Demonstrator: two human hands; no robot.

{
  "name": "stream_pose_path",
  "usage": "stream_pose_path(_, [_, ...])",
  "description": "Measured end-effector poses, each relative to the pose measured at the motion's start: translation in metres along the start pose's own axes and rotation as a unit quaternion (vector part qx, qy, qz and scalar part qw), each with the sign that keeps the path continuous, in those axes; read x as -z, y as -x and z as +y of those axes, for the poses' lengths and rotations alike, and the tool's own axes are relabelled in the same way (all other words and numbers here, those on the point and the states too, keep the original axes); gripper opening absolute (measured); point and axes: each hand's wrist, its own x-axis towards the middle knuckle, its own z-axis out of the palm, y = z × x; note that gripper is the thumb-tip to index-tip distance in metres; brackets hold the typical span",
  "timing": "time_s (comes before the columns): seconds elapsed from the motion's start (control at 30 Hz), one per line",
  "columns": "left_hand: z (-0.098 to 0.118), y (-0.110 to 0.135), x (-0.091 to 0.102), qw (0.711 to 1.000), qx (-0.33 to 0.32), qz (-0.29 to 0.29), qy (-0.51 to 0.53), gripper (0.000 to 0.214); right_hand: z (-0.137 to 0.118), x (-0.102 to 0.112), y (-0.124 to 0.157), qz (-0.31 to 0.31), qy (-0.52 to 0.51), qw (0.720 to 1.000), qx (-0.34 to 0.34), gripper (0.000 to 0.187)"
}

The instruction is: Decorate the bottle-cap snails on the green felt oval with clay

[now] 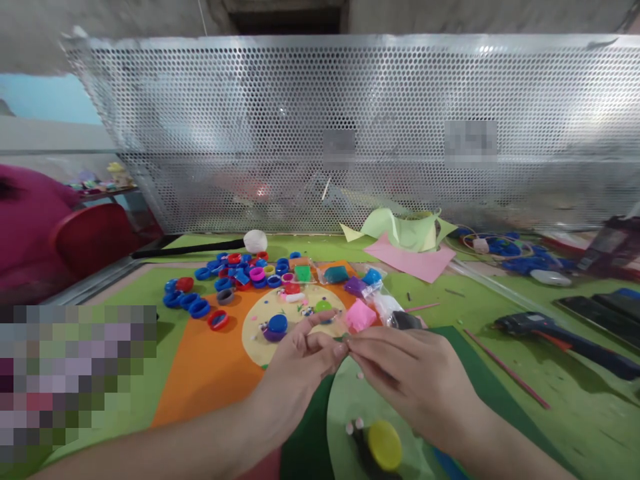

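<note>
My left hand [300,360] and my right hand [420,367] meet at the fingertips over the sheets. Thumb and forefinger of each are pinched together; whatever lies between them is too small to make out. The left hand's other fingers are partly spread. Below the right hand, a pale green paper circle [345,400] bears a yellow bottle cap [385,445] beside a dark shape with small pink balls. Behind the left hand, a cream circle [255,313] on orange paper [200,373] carries a blue cap [278,325] on purple clay, plus small coloured bits.
Many bottle caps [199,307] lie at the back left. Packets of clay, including a pink lump [360,315], sit behind my hands. At right are a glue gun [560,340] and a red stick [510,370]. Crumpled paper [400,230] stands before a perforated metal panel [280,133].
</note>
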Motion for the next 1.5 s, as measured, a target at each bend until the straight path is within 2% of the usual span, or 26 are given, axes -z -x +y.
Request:
stream_pose_path(0.13, [-0.004,0.0,0.002,1.0,-0.002,0.0,-0.008,0.049,-0.001,0.0,0.002,0.017,0.051,0.998,0.034,0.015])
stream_pose_path(0.43, [-0.004,0.001,0.0,1.0,-0.005,-0.008,-0.003,0.053,-0.004,-0.002,0.003,0.044,0.077,0.995,0.037,0.012])
stream_pose_path(0.53, [-0.002,0.002,0.0,1.0,-0.007,-0.011,0.011,0.057,-0.006,-0.002,0.0,0.056,0.039,0.998,-0.003,0.014])
stream_pose_path(0.6, [0.0,0.003,-0.002,1.0,-0.003,-0.007,0.018,0.06,-0.007,-0.001,-0.002,0.068,-0.025,0.995,-0.072,0.015])
stream_pose_path(0.67, [0.002,0.003,-0.004,1.0,0.001,-0.001,0.023,0.061,-0.007,0.0,-0.005,0.063,-0.118,0.976,-0.171,0.014])
stream_pose_path(0.7, [0.002,0.004,-0.004,1.0,0.004,0.004,0.024,0.061,-0.007,0.001,-0.006,0.051,-0.173,0.958,-0.224,0.013])
stream_pose_path(0.77, [0.003,0.004,-0.005,1.0,0.005,0.014,0.026,0.063,-0.007,0.003,-0.008,0.023,-0.272,0.907,-0.321,0.012])
stream_pose_path(0.83, [0.002,0.004,-0.005,1.0,0.005,0.019,0.024,0.065,-0.007,0.004,-0.011,0.0,-0.34,0.858,-0.385,0.014])
stream_pose_path(0.93, [0.001,0.003,-0.005,1.0,0.006,0.01,0.023,0.065,-0.006,0.004,-0.012,-0.02,-0.392,0.815,-0.427,0.016])
stream_pose_path(1.1, [0.002,0.004,-0.004,0.999,0.014,-0.007,0.032,0.062,-0.001,0.003,-0.012,-0.03,-0.434,0.792,-0.429,0.018])
stream_pose_path(1.2, [0.002,0.006,-0.004,0.999,0.01,-0.01,0.045,0.06,0.0,0.004,-0.012,-0.031,-0.424,0.805,-0.414,0.017])
stream_pose_path(1.3, [0.002,0.008,-0.005,0.999,0.012,-0.009,0.052,0.061,-0.004,0.005,-0.012,-0.009,-0.376,0.849,-0.371,0.012])
stream_pose_path(1.5, [0.002,0.007,-0.004,0.999,0.011,-0.012,0.041,0.059,-0.011,0.003,-0.01,-0.034,-0.287,0.918,-0.274,0.016])
